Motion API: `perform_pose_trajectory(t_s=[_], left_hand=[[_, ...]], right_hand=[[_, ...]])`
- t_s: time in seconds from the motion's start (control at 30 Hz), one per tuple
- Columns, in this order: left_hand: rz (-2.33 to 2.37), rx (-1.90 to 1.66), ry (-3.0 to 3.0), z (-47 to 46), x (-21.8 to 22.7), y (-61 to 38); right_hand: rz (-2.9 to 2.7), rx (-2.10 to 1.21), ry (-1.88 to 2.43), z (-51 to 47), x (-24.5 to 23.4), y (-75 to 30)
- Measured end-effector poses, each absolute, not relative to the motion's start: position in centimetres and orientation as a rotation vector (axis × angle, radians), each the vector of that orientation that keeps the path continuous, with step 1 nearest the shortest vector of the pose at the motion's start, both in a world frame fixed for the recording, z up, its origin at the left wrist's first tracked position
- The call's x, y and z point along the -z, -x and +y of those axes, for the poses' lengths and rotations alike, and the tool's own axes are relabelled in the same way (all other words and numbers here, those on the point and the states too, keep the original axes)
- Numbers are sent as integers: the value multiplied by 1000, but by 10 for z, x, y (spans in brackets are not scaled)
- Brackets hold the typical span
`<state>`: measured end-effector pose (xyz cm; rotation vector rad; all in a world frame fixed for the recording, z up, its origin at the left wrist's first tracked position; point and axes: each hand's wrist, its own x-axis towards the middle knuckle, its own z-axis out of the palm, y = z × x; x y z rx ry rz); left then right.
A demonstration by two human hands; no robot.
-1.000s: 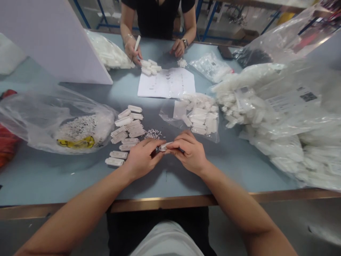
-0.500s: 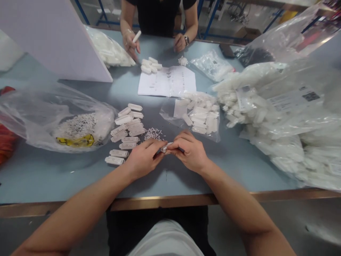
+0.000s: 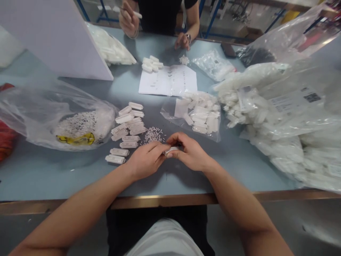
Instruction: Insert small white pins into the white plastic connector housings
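My left hand (image 3: 145,160) and my right hand (image 3: 190,153) meet just above the grey-blue table (image 3: 53,174), both pinched on one small white plastic part (image 3: 170,150) held between the fingertips. Just beyond my hands lies a little heap of tiny white pins (image 3: 152,134). To the left of it, several finished white ribbed pieces (image 3: 127,129) lie in loose rows. An open clear bag of white plastic housings (image 3: 201,113) lies just past my right hand.
A large clear bag of small white bits with a yellow label (image 3: 64,121) lies at left. Big bags of white parts (image 3: 287,121) fill the right side. A printed sheet (image 3: 168,81) lies mid-table. Across it another person's hand (image 3: 128,16) holds a white piece aloft.
My hands stay together on the small part, my right fingers shifting over it. The person opposite has lifted the hand with the white piece up off the table.
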<state>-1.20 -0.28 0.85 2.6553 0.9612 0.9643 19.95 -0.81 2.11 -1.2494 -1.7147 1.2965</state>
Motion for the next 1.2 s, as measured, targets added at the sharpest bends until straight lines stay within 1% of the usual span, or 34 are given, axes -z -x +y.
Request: perform_pose_trajectory(t_s=[0.13,0.2,0.3,0.37,0.5,0.63,0.73,0.9,1.07,1.2], left_hand=[[988,-900,-2602,-3,-11,16],[965,-822,-2606,-3,-11,17],[821,-714,-2643,-4,-9,18],[743,-647,-2665,-5,-7,18],[728,-566,-2680,-7,-6,17],[700,-653,-2668,-7,-6,18],[726,-741,-2637,-6,-7,20],[1016,-830,-2482,-1,-11,23],[1222,-844,-2341,5,-15,22],[1300,-842,-2295,7,-15,20]], right_hand=[[-1682,-1284,1180,1,-16,-204],[-1738,-1133,1204,9,-11,-205],[-1989,-684,1334,21,2,-200],[-2157,-494,1386,26,11,-194],[-2364,-313,1492,31,18,-179],[-2414,-213,1508,28,14,-176],[-2271,-229,1490,26,11,-183],[-1911,-459,1432,20,8,-196],[-1566,-664,1419,10,1,-202],[-1468,-765,1342,1,-7,-201]])
